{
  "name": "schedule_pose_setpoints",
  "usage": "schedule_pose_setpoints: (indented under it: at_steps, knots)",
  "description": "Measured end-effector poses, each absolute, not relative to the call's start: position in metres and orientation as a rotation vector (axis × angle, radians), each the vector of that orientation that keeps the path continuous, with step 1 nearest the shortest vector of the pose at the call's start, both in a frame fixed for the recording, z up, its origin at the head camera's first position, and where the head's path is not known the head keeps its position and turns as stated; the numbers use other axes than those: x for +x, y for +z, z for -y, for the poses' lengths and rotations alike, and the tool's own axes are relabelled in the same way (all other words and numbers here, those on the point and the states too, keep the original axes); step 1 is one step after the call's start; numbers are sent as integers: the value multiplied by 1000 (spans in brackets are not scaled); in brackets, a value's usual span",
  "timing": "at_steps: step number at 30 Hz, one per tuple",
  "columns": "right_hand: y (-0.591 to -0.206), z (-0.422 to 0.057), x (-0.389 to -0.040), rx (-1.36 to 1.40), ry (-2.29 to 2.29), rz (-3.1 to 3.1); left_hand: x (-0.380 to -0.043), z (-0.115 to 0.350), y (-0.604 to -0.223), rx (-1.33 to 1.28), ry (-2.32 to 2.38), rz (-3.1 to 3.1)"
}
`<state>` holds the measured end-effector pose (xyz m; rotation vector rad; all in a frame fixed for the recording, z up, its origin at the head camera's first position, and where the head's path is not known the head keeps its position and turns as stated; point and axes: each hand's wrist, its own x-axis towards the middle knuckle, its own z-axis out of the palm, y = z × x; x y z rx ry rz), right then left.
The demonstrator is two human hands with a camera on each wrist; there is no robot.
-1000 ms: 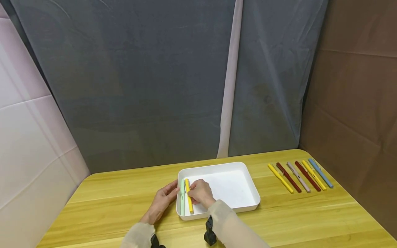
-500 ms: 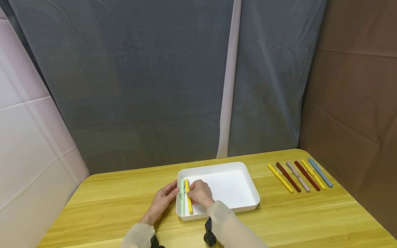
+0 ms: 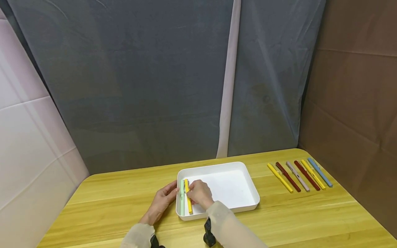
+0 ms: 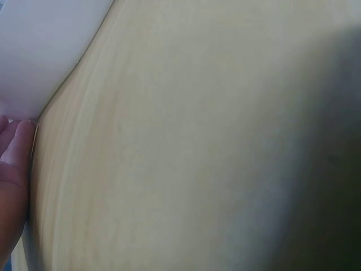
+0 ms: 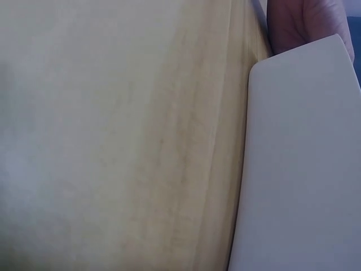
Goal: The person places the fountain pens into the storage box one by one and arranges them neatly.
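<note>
In the head view a white tray (image 3: 227,184) stands on the table. A mint green pen (image 3: 182,203) lies along its left inner wall, and a yellow pen (image 3: 187,198) lies just right of that, nearly parallel. My right hand (image 3: 201,193) reaches into the tray and pinches the yellow pen from its right side; the fingertips are partly hidden. At the tray's left outer wall, my left hand (image 3: 162,202) rests with fairly straight fingers, its thumb tip at the rim. The left wrist view shows its fingers (image 4: 21,148) against the white wall.
On the wooden table (image 3: 105,203), right of the tray, several pens lie in a slanted row: yellow (image 3: 280,177), dark red, grey-lilac and blue (image 3: 320,172) among them. A grey curtain (image 3: 149,86) hangs behind, with a brown cloth (image 3: 353,103) at the right.
Almost nothing differs. Both hands keep their places at the tray, and the yellow pen stays beside the green one, with at most a tiny shift.
</note>
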<state>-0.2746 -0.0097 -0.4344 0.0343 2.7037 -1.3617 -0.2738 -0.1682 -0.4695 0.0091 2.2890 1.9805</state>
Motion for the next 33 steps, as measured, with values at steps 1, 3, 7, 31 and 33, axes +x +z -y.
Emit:
schedule_pose_setpoints:
  at_steps: [1,3,7,31,33]
  knots:
    - [-435,10,-275,31,-1355,-2713,-274,168,-470,6,1978,-2290]
    - [-436,9,-274,14,-1351,-2726,-273,168,-470,7,1966,-2298]
    - [-436,10,-273,-30,-1319,-2763,-273,168,-469,10,1964,-2299]
    - [-442,9,-276,-32,-1367,-2729,-273,169,-468,21,1966,-2291]
    - [-442,8,-275,-36,-1386,-2718,-273,169,-469,20,1967,-2291]
